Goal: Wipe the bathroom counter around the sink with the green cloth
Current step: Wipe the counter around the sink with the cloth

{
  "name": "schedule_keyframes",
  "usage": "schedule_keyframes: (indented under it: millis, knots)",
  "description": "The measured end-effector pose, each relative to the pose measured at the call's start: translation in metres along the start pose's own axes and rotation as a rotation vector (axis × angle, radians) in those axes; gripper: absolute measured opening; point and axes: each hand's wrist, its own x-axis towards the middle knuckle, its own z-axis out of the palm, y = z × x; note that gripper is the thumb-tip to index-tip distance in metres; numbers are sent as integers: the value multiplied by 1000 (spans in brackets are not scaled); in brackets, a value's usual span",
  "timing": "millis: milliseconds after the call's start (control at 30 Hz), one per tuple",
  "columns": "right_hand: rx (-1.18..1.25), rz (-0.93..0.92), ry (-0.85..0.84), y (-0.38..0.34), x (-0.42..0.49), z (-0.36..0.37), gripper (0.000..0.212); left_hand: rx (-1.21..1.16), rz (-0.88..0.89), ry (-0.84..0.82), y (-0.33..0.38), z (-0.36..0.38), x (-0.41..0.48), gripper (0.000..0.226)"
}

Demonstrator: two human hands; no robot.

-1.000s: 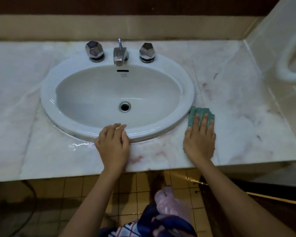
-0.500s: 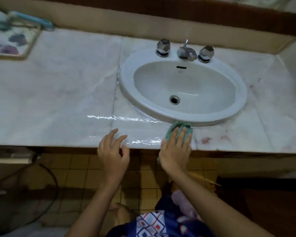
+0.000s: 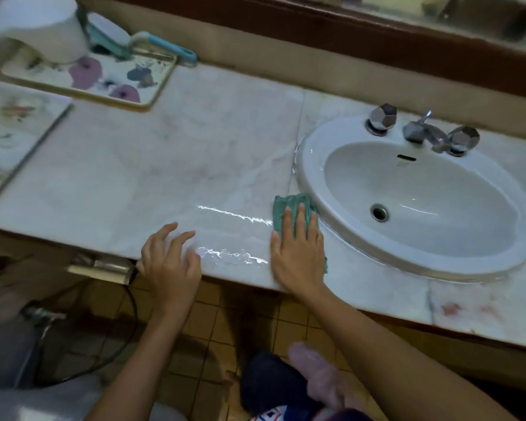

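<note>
The green cloth (image 3: pixel 287 207) lies flat on the pale marble counter (image 3: pixel 170 165), just left of the white oval sink (image 3: pixel 307 165) and touching its rim. My right hand (image 3: pixel 296 250) presses down on the cloth with fingers spread, hiding most of it. My left hand (image 3: pixel 169 262) hovers over the counter's front edge, fingers apart, holding nothing. Wet streaks glint on the marble between the two hands.
A flowered tray (image 3: pixel 134 95) with a white jug (image 3: pixel 43 31) stands at the back left, a blue-handled brush (image 3: pixel 164 45) behind it. A chrome tap (image 3: pixel 419 130) and two faceted knobs sit behind the basin. A hose and tiled floor lie below the counter.
My right hand has slid the cloth leftward, from the sink's right side along its front rim to its left side. My left hand lifted off the rim and moved left too.
</note>
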Motion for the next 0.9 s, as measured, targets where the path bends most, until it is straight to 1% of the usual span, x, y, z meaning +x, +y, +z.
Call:
schedule_keyframes:
  millis: [67,167,333,433,600,667,700,733,833,900]
  knots:
    - [11,2,1,-12,27,-1,62,8,-33,17,-10,-2,25,31]
    - [16,5,23,-31,69,-1,63,59,-49,-2,-18,-3,64,32]
    - [-12,46,46,-55,144,-4,63,177,-67,-103,-39,6,116,33]
    - [-28,74,58,-63,195,-9,63,218,-110,-132,-44,11,125,39]
    - [-31,115,55,-83,285,-23,63,226,-119,-121,-44,14,127,38]
    - [-31,105,55,-100,299,-22,62,224,-123,-109,-44,14,128,37]
    - [-38,61,52,-109,295,-18,61,217,-128,-105,-44,14,129,38]
    - [-52,-21,46,-117,281,-10,61,206,-134,-103,-43,14,129,38]
    - [-74,-425,-24,-129,191,13,60,187,-140,-95,-44,13,130,39]
    - [-98,-673,-115,-111,130,11,59,184,-137,-99,-44,14,131,39]
